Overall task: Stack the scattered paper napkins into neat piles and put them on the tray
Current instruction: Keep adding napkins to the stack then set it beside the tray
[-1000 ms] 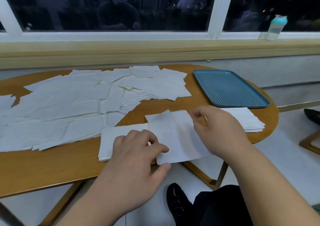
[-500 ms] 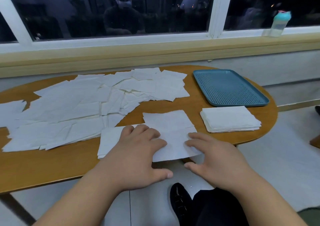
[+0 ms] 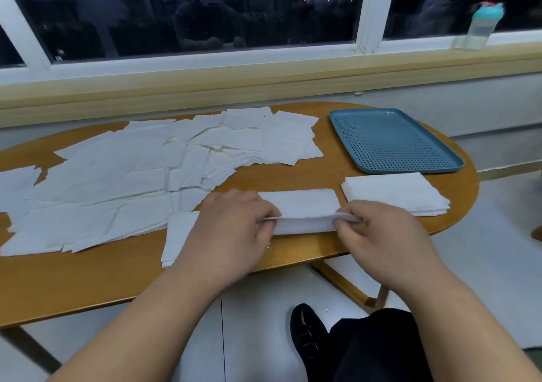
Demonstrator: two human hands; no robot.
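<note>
A white napkin (image 3: 299, 204) lies at the near edge of the wooden table (image 3: 88, 288), its long axis running left to right and its near flap raised. The left hand (image 3: 231, 229) and right hand (image 3: 381, 235), knuckles up, each pinch one end of that flap with curled fingers. A neat stack (image 3: 396, 194) sits just to the right.

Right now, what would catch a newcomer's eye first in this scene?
A wide spread of scattered napkins covers the table, left and middle. At the near edge, the left hand and right hand pinch one napkin between them. Far right lies a blue tray, a neat pile in front of it.
</note>
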